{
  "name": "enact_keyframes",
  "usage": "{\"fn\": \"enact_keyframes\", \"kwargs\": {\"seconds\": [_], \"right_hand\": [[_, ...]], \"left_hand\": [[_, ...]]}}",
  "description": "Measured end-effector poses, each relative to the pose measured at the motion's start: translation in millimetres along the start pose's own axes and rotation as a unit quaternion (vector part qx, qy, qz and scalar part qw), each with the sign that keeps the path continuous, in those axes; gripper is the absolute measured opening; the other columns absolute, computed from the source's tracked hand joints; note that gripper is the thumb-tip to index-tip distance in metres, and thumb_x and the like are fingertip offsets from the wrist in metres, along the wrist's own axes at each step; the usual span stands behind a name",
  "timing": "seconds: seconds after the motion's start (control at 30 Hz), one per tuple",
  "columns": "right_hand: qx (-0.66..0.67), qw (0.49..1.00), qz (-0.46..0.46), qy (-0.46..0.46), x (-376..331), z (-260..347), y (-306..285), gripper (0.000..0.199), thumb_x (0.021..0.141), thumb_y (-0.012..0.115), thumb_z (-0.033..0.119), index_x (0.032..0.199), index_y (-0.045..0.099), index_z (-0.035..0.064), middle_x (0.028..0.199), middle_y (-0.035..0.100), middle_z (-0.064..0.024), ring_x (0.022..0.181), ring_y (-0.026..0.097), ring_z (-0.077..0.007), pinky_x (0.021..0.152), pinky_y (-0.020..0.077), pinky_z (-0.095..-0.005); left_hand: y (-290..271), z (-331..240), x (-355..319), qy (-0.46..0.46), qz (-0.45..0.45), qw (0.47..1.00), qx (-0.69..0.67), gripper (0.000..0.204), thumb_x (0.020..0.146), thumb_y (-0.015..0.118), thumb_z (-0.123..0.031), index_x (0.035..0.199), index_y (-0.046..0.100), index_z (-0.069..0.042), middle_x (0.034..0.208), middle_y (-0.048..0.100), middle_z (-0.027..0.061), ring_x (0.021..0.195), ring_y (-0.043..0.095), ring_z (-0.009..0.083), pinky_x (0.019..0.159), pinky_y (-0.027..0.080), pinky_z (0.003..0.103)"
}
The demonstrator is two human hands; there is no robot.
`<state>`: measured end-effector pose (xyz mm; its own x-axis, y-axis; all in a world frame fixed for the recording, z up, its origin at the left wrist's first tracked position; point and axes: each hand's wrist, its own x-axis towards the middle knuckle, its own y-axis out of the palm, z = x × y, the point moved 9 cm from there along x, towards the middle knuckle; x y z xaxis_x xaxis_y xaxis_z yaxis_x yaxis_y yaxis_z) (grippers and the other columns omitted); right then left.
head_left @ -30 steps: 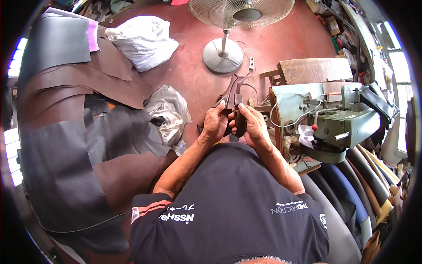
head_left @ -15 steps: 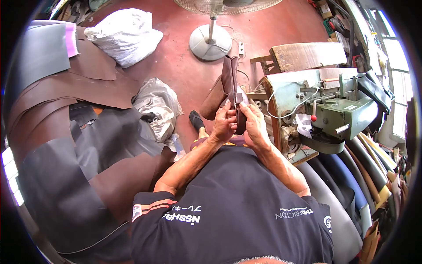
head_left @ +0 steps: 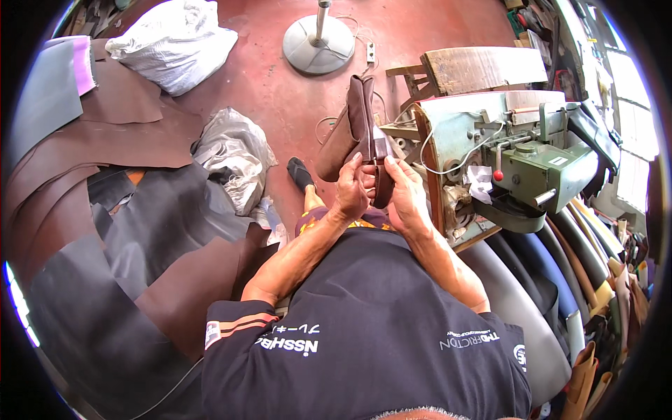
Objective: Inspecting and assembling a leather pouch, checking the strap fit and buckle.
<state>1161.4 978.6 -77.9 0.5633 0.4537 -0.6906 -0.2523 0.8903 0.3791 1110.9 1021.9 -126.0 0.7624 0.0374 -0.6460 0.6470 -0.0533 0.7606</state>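
Between my hands is a folded brown leather piece (head_left: 341,143), its exact kind unclear. Its wide, open-looking part reaches away from me to the far left, and a narrower dark strap-like end (head_left: 383,185) hangs between my palms. My left hand (head_left: 354,187) pinches its near edge from the left, thumb pointing up. From the right, my right hand (head_left: 406,190) grips the same edge with thumb and fingers, the two thumbs a short gap apart. Parts of the fingers are hidden behind the leather.
Brown and black leather sheets (head_left: 161,217) pile up at left, beside a grey plastic bag (head_left: 234,157) and a white sack (head_left: 175,45). A green machine (head_left: 546,171) on a bench stands close at right, with material rolls (head_left: 525,301) below. A round stand base (head_left: 318,45) is ahead.
The view has shifted, so the fan's head is out of sight. My hands keep their hold, and the leather piece has tilted slightly, showing more of its near end.
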Motion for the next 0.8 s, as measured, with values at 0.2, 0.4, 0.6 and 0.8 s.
{"fn": "enact_keyframes", "kwargs": {"seconds": [0.2,0.4,0.6,0.8], "right_hand": [[-0.019,0.998,-0.029,-0.055,-3.4,17.0,0.8,0.016,0.097,0.056,0.019,0.101,0.057,0.0028,0.085,0.065,-0.0061,0.063,0.063,-0.0109,0.054,0.0577,-0.0279],[-0.065,0.994,-0.042,-0.071,1.0,15.6,-7.8,0.016,0.096,0.059,0.017,0.098,0.053,0.0015,0.082,0.064,-0.0063,0.064,0.064,-0.0119,0.055,0.0586,-0.027],[-0.119,0.987,-0.068,-0.087,8.6,9.2,-10.2,0.017,0.094,0.061,0.016,0.095,0.054,0.0003,0.081,0.061,-0.0057,0.065,0.06,-0.0098,0.058,0.0528,-0.0234],[-0.139,0.981,-0.092,-0.097,16.9,2.5,-20.7,0.018,0.092,0.064,0.017,0.091,0.056,-0.0002,0.08,0.059,-0.0038,0.068,0.054,-0.0071,0.06,0.0459,-0.0226]], "left_hand": [[-36.6,11.8,32.9,0.065,0.117,0.991,0.007,0.04,0.098,0.042,-0.036,0.107,0.059,-0.001,0.093,0.065,0.0069,0.075,0.061,0.0159,0.064,0.048,0.026],[-0.4,-2.9,11.0,0.094,0.111,0.989,-0.018,0.039,0.099,0.042,-0.033,0.107,0.061,0.0,0.091,0.067,0.0084,0.081,0.064,0.0145,0.069,0.052,0.027],[-27.3,2.3,18.3,0.124,0.078,0.989,0.008,0.037,0.099,0.044,-0.032,0.104,0.063,-0.001,0.086,0.069,0.0067,0.075,0.065,0.0123,0.068,0.052,0.025],[-34.9,7.5,23.5,0.115,0.081,0.99,0.029,0.038,0.099,0.042,-0.034,0.116,0.061,-0.006,0.103,0.069,0.0061,0.096,0.065,0.0152,0.089,0.049,0.031]]}}
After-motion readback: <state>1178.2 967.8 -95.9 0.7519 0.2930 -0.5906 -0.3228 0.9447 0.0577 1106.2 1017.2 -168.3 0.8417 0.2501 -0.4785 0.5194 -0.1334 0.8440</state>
